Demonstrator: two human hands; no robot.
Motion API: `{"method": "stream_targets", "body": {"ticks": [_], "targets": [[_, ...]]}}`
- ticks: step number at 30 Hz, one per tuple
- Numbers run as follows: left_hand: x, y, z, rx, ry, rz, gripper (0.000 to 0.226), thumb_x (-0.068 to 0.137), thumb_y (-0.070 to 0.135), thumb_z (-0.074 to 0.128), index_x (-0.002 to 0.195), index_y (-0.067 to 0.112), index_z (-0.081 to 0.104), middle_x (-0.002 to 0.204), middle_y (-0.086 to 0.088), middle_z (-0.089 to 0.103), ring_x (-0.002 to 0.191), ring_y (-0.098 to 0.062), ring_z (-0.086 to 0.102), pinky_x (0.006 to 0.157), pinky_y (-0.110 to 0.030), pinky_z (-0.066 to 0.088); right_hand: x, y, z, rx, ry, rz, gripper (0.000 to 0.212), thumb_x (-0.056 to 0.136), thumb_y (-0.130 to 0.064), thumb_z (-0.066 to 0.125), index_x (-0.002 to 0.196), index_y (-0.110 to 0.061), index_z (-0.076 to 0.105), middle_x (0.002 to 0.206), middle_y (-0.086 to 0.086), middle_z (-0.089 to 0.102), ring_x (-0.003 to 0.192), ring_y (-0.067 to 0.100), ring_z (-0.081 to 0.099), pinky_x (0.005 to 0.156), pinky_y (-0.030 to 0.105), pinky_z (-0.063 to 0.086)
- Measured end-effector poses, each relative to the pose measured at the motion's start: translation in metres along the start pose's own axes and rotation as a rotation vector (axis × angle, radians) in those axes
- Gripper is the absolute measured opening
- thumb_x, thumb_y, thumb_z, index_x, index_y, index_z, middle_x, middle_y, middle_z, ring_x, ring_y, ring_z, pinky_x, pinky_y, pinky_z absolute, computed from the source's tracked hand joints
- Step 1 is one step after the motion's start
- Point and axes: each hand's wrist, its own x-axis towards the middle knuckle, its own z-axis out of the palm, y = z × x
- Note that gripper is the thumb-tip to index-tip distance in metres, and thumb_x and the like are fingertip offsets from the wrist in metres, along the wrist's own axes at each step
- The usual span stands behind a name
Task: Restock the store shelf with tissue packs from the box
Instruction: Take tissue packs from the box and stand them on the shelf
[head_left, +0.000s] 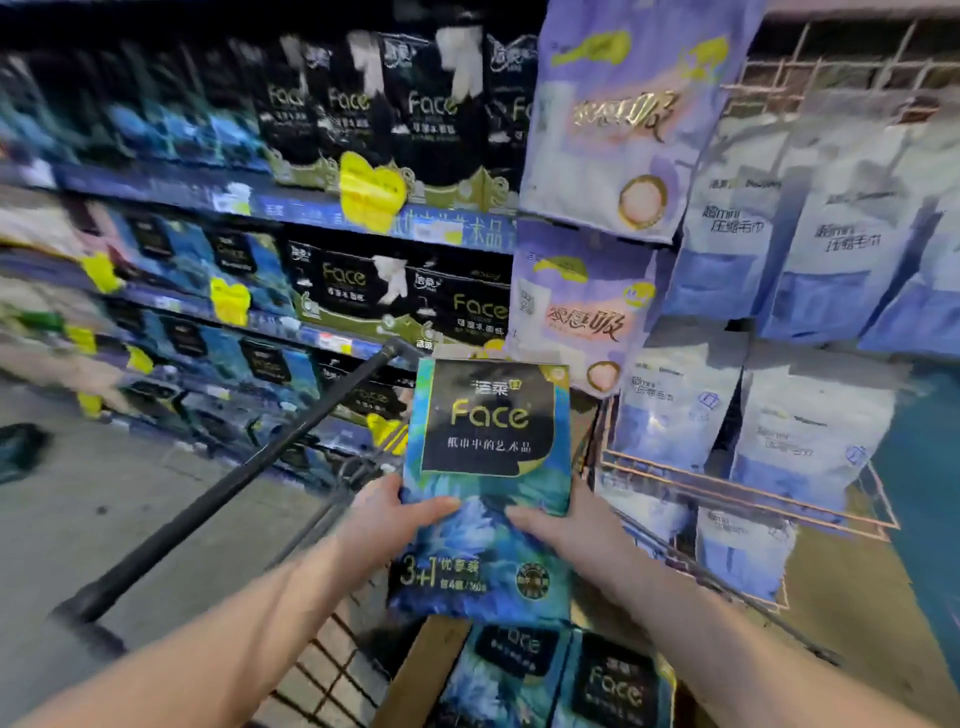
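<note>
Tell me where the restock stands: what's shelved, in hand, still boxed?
Shelved: blue packs already line the shelf at left; which came from this box, I cannot tell. In hand: left hand and right hand hold one tissue pack above the box. Left: at least two spare packs lie in it, plus placing this one.

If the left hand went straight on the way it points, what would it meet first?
The left hand grips the blue pack; pushed on, that pack would likely reach the black packs on the shelf first. Depth is unclear.
</note>
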Motion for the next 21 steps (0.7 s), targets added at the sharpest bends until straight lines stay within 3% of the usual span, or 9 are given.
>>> {"method": "stream_targets", "body": {"ticks": [2,4,7,9,12,14,17,19,21], "targets": [[-0.013,0.003,-0.023,-0.019,0.064,0.057,0.014,0.074,0.024,0.08,0.078,0.021,0.066,0.071,0.009,0.073,0.067,-0.003,0.067,0.072,-0.022,0.056,0.001,-0.025,0.009,-0.027,-0.048,-0.058,0.089,0.047,-0.069,0.075,0.119,-0.022,0.053,0.106,-0.005,0.069,0.095,0.015,0.067,0.092,0.036,0.052],[-0.03,0.006,-0.046,-0.063,0.104,0.066,0.016,0.075,0.02,0.079,0.085,0.014,0.068,0.066,0.011,0.071,0.059,0.003,0.063,0.058,-0.009,0.05,0.0,-0.05,0.021,-0.058,-0.101,-0.125,0.069,0.063,-0.058,0.077,0.116,-0.02,0.055,0.098,-0.01,0.066,0.084,0.008,0.064,0.085,0.027,0.05],[-0.055,0.005,-0.085,-0.063,0.199,0.078,0.057,0.055,0.047,0.078,0.101,0.013,0.07,0.096,-0.001,0.074,0.088,-0.015,0.069,0.082,-0.029,0.055,-0.003,-0.087,0.044,-0.093,-0.143,-0.185,0.061,0.067,-0.052,0.076,0.115,-0.022,0.053,0.102,-0.008,0.065,0.088,0.01,0.062,0.075,0.024,0.047],[-0.067,0.0,-0.115,-0.046,0.261,0.066,0.05,0.061,0.046,0.079,0.1,0.016,0.07,0.095,0.0,0.073,0.086,-0.015,0.067,0.08,-0.032,0.054,-0.006,-0.113,0.064,-0.041,-0.173,-0.215,0.067,0.054,-0.051,0.08,0.11,-0.024,0.055,0.104,-0.004,0.069,0.094,0.015,0.066,0.087,0.033,0.053],[-0.081,-0.011,-0.157,-0.089,0.357,0.061,0.029,0.075,0.032,0.077,0.098,0.015,0.069,0.096,-0.002,0.073,0.086,-0.017,0.068,0.079,-0.034,0.054,-0.009,-0.151,0.096,0.032,-0.249,-0.296,0.074,0.04,-0.05,0.079,0.106,-0.022,0.059,0.099,-0.003,0.071,0.088,0.013,0.068,0.083,0.032,0.056],[-0.091,-0.02,-0.186,-0.127,0.405,0.07,0.021,0.076,0.028,0.077,0.092,0.019,0.067,0.096,-0.002,0.073,0.087,-0.019,0.069,0.084,-0.037,0.055,-0.011,-0.178,0.121,-0.028,-0.278,-0.369,0.091,0.034,-0.061,0.075,0.113,-0.019,0.059,0.102,-0.004,0.072,0.093,0.015,0.068,0.086,0.035,0.055],[-0.102,-0.04,-0.235,-0.154,0.452,0.096,0.015,0.077,0.027,0.076,0.081,0.027,0.061,0.089,0.004,0.07,0.082,-0.015,0.067,0.077,-0.031,0.055,-0.008,-0.206,0.167,-0.057,-0.302,-0.403,0.109,0.027,-0.076,0.076,0.119,-0.022,0.055,0.107,-0.007,0.07,0.098,0.014,0.067,0.092,0.041,0.053],[-0.111,-0.057,-0.271,-0.169,0.474,0.125,0.015,0.079,0.026,0.074,0.079,0.029,0.06,0.083,0.011,0.067,0.075,-0.006,0.064,0.064,-0.018,0.053,-0.013,-0.227,0.204,-0.078,-0.309,-0.427,0.106,0.033,-0.079,0.075,0.121,-0.025,0.053,0.11,-0.008,0.069,0.101,0.014,0.066,0.094,0.042,0.052],[-0.12,-0.08,-0.311,-0.181,0.496,0.129,0.013,0.08,0.024,0.073,0.083,0.027,0.061,0.081,0.015,0.065,0.07,0.001,0.06,0.05,-0.007,0.045,-0.028,-0.254,0.245,-0.084,-0.323,-0.435,0.081,0.051,-0.062,0.081,0.119,-0.025,0.054,0.111,-0.007,0.068,0.101,0.014,0.065,0.095,0.04,0.051]]}}
